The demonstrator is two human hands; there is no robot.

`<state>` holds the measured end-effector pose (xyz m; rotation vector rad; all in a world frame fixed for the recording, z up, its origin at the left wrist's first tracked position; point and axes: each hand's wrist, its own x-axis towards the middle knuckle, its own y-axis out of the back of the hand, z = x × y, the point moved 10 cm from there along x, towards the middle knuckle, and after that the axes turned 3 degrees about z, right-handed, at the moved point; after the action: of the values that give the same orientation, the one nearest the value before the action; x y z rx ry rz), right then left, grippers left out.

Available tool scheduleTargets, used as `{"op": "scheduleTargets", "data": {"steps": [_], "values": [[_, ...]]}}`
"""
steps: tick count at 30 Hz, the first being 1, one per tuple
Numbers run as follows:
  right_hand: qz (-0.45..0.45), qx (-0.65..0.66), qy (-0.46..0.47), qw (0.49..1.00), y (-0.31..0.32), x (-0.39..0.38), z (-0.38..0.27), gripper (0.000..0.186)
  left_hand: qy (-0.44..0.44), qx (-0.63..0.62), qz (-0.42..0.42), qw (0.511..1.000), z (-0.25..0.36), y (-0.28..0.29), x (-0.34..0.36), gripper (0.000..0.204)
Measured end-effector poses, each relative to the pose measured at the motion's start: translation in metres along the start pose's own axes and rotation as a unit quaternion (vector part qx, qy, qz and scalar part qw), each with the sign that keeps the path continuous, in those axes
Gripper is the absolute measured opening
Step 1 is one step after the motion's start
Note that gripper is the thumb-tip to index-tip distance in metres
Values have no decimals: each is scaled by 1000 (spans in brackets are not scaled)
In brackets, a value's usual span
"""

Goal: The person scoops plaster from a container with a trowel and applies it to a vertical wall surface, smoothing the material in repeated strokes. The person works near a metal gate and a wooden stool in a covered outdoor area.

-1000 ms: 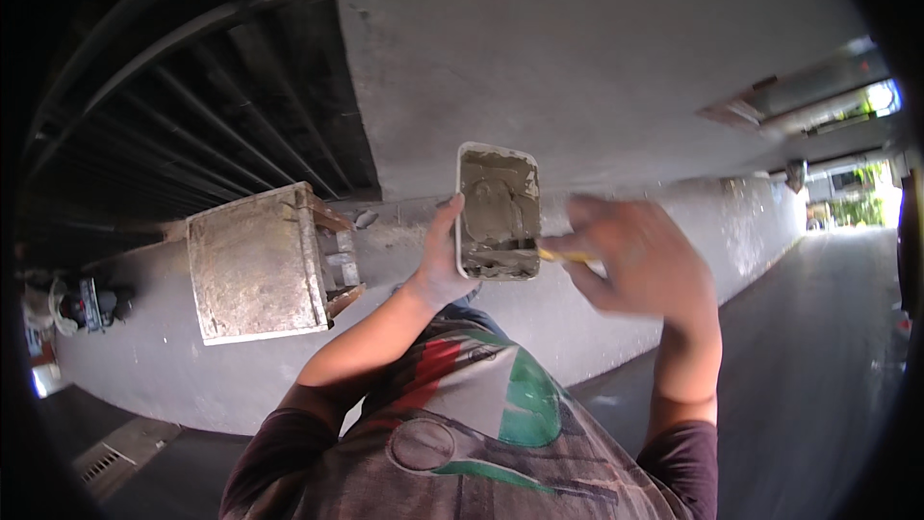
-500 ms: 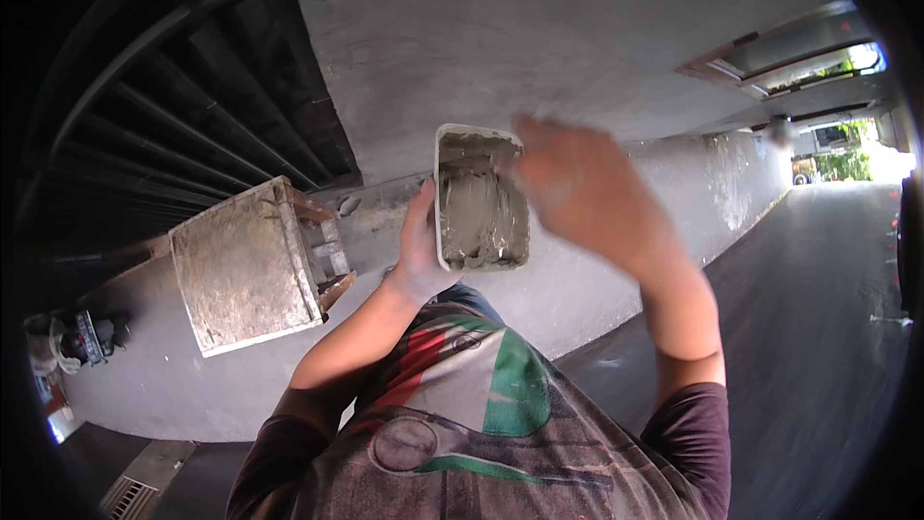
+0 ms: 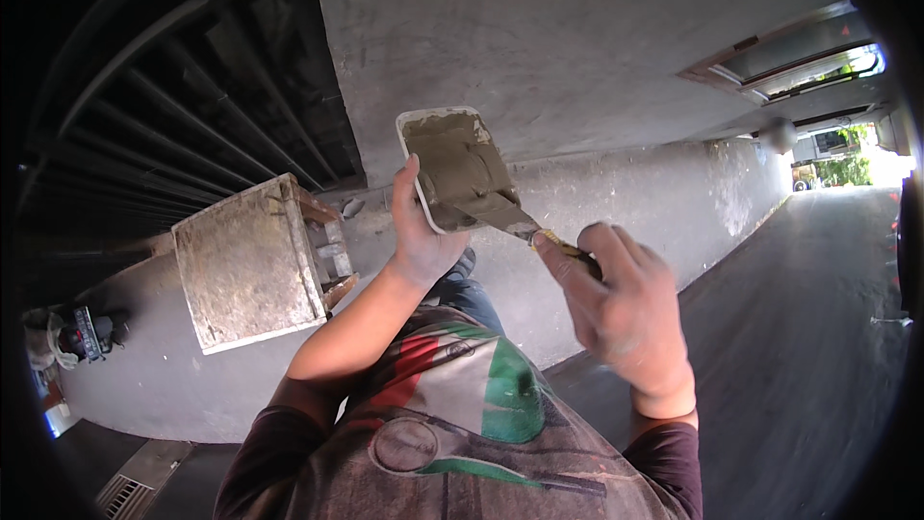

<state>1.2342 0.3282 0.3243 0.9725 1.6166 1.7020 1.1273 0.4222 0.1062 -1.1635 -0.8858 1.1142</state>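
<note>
My left hand [image 3: 423, 236] is closed round the near left side of a white rectangular tub [image 3: 405, 130], its thumb up along the outer wall. Grey-brown wet paste, like mortar or filler, [image 3: 460, 159] coats the inside of the tub. In my right hand [image 3: 621, 303] is a putty knife [image 3: 563, 246] with a dark and yellow handle, gripped with the index finger stretched along it. The knife's blade [image 3: 496, 212] points left and reaches over the tub's near edge, touching the paste. Paste covers part of the blade.
Left of me stands a worn wooden stool or small table [image 3: 245, 265] with a stained top. Dark metal bars [image 3: 212, 87] fill the upper left. A grey plastered wall [image 3: 577, 39] rises ahead, with a framed window [image 3: 780, 53] at right. A bucket [image 3: 63, 342] sits far left.
My right hand has moved down and toward me, and the putty knife now shows clearly. The tub has shifted slightly left and tilted in my left hand.
</note>
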Motion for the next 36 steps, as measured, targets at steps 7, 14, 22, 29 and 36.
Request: {"op": "scheduleTargets", "data": {"steps": [7, 14, 22, 29, 36], "values": [[98, -47, 33, 994, -43, -33, -43, 57, -12, -20, 101, 995, 14, 1, 0, 59], [101, -22, 10, 995, -19, -50, -38, 64, -10, -23, 99, 995, 18, 2, -3, 59], [232, 273, -191, 914, -27, -59, 11, 45, -52, -24, 73, 996, 22, 2, -4, 59], [222, 540, -387, 714, -172, -78, 8, 34, -34, -18, 99, 994, 9, 0, -7, 60], [196, 549, -388, 714, -163, -132, 8, 35, -43, 73, 159, 984, 23, 16, -8, 67]]}}
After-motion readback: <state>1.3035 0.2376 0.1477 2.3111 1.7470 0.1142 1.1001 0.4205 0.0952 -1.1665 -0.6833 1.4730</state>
